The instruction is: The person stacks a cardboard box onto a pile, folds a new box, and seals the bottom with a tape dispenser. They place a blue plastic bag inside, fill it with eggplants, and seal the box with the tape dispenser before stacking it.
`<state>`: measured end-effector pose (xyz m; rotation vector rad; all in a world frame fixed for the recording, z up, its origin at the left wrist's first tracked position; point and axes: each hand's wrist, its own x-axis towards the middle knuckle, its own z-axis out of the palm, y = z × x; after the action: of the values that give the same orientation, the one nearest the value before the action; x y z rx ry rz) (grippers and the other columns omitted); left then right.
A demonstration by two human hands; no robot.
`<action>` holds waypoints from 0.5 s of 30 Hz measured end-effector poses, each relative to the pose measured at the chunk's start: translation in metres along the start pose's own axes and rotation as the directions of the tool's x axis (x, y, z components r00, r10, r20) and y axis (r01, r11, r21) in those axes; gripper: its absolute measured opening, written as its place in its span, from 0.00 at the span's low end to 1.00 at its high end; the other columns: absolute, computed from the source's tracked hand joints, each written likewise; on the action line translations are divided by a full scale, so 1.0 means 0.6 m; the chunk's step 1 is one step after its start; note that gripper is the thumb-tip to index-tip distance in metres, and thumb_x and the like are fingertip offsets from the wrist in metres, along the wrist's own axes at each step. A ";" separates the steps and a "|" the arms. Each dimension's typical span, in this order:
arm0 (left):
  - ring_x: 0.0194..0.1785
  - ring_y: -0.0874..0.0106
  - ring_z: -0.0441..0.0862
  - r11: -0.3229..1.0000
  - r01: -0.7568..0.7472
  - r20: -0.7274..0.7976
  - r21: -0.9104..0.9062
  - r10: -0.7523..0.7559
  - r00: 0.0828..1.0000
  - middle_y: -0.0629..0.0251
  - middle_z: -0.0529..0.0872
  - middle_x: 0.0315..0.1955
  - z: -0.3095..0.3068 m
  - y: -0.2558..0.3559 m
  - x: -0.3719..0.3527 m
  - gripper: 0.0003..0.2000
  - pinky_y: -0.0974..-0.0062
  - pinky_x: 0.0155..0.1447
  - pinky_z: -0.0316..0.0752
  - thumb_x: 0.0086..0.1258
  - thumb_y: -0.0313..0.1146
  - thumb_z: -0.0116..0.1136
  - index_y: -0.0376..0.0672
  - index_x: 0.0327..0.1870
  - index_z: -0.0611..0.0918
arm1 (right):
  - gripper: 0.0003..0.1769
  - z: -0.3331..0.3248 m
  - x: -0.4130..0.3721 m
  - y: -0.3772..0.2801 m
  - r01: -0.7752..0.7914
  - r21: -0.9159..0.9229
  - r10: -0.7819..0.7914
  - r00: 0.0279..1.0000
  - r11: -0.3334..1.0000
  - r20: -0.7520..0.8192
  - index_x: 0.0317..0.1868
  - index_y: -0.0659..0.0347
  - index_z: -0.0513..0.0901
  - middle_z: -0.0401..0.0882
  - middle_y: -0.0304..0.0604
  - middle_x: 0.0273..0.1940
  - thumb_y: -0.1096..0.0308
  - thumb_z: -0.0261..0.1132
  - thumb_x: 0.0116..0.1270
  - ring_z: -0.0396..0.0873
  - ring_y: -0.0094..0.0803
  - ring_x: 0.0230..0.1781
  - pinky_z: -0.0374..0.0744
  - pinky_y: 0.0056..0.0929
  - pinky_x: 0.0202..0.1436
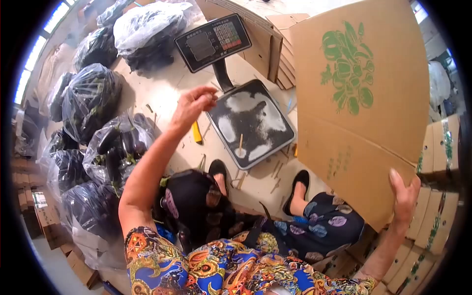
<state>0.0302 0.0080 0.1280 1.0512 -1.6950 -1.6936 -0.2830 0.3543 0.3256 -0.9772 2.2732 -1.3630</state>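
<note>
My right hand (404, 199) grips the lower right edge of a brown cardboard box (364, 64) with green vegetables printed on it. The box looks folded flat and stands tilted on the right. My left hand (194, 105) is raised beside the platform scale (250, 123), its fingers curled together; whatever may be inside them is hidden. On the scale's dusty black plate lies a small stalk (241, 144). The display panel (214, 43) rises on a post behind the plate. Below my left hand, a yellow-handled tool (197, 132) lies on the floor.
Clear plastic bags of eggplants (118, 147) crowd the left side, with a white plastic bag (147, 27) farther back. More cardboard (246, 37) leans behind the scale. Stacked taped cartons (437, 147) stand on the right. Stalks and scraps litter the floor around my feet.
</note>
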 end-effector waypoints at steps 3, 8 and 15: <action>0.49 0.72 0.83 0.997 -0.083 -0.045 -0.007 0.083 0.996 0.61 0.86 0.45 0.004 0.031 -0.025 0.17 0.74 0.54 0.77 0.75 0.39 0.53 0.38 0.58 0.79 | 0.16 -0.017 -0.085 -0.026 -0.064 -0.045 0.067 0.996 0.997 0.063 0.51 0.72 0.79 0.83 0.47 0.43 0.70 0.63 0.66 0.81 0.30 0.40 0.79 0.27 0.46; 0.68 0.65 0.69 0.966 -0.256 -0.084 -0.027 0.253 0.964 0.52 0.66 0.68 0.071 0.121 -0.063 0.33 0.70 0.61 0.73 0.74 0.53 0.51 0.41 0.72 0.63 | 0.19 0.100 -0.084 0.005 0.403 -0.383 -0.254 0.888 0.831 0.383 0.49 0.73 0.79 0.82 0.56 0.38 0.69 0.66 0.60 0.82 0.44 0.35 0.79 0.36 0.43; 0.71 0.56 0.63 0.908 -0.221 -0.267 0.356 0.326 0.907 0.42 0.61 0.68 0.097 0.088 0.015 0.53 0.60 0.66 0.67 0.59 0.62 0.64 0.38 0.76 0.50 | 0.23 0.236 -0.060 0.033 0.435 -0.285 -0.168 0.750 0.854 0.640 0.55 0.68 0.77 0.76 0.60 0.48 0.58 0.63 0.67 0.74 0.52 0.49 0.72 0.38 0.56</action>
<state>-0.0307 0.0301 0.1736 1.0940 -1.8303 -1.0265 -0.1834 0.2936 0.2353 -1.7110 1.9693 -0.5028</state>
